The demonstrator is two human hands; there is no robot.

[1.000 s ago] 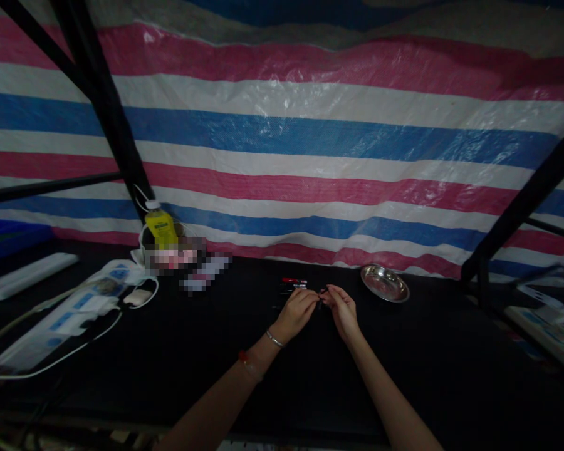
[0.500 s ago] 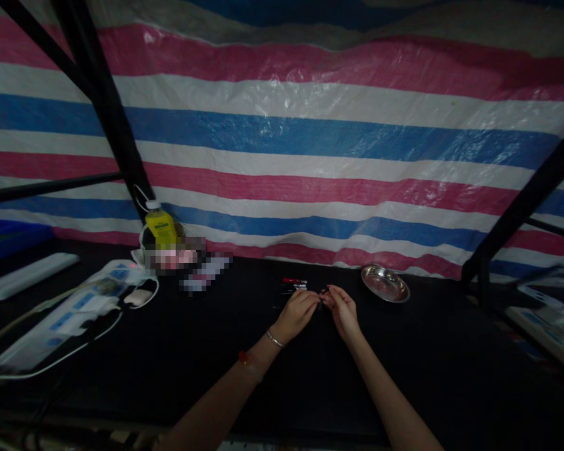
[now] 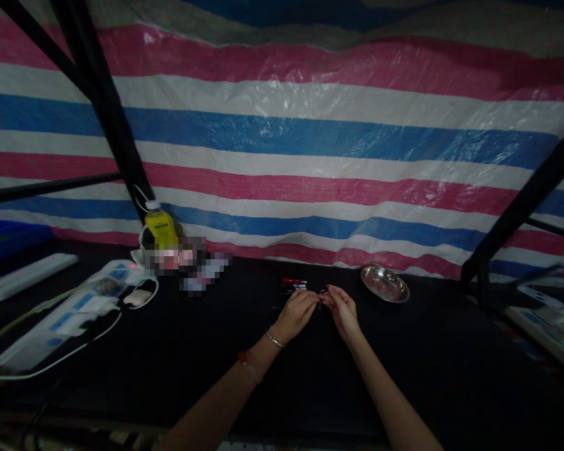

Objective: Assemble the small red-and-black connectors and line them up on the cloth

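Fingertips of my left hand and my right hand meet over the black table. Both hands are pinched closed around something small and dark, too small to make out. Just behind my left hand lie a red tool-like item and a black one with a shiny end. A round metal dish rests to the right of my right hand. My left wrist wears a silver bangle and a bracelet with a red part.
On the left are a white power strip with cables, a long white bar, a blue tray and a yellow bottle. Black metal posts stand at both sides before a striped sheet. Another power strip sits far right.
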